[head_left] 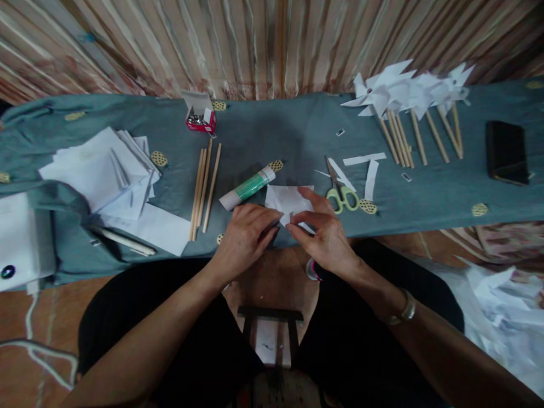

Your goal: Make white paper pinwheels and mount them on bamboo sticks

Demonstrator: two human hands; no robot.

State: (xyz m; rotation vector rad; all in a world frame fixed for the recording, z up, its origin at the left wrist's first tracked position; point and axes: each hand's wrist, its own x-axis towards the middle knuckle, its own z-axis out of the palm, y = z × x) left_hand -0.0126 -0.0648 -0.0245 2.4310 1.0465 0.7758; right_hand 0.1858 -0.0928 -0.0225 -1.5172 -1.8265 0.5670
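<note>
A small piece of folded white paper (287, 198) lies at the front middle of the cloth-covered table, between my hands. My left hand (246, 235) has its fingers pressed together at the paper's left corner. With thumb and index finger pinched at the paper's lower edge, my right hand (323, 232) holds it, another finger resting on its upper right. Just beyond my left hand lies a green and white glue stick (250, 186). Scissors with green handles (340, 192) lie right of the paper, beside cut paper strips (370, 179).
Wooden sticks (206, 187), a red box of metal pieces (200, 120), a stack of white paper (106, 175) and a pen (127, 242) are left. Paper pinwheels on sticks (412, 96) and a black phone (506, 152) are right. A white device (25, 238) stands far left.
</note>
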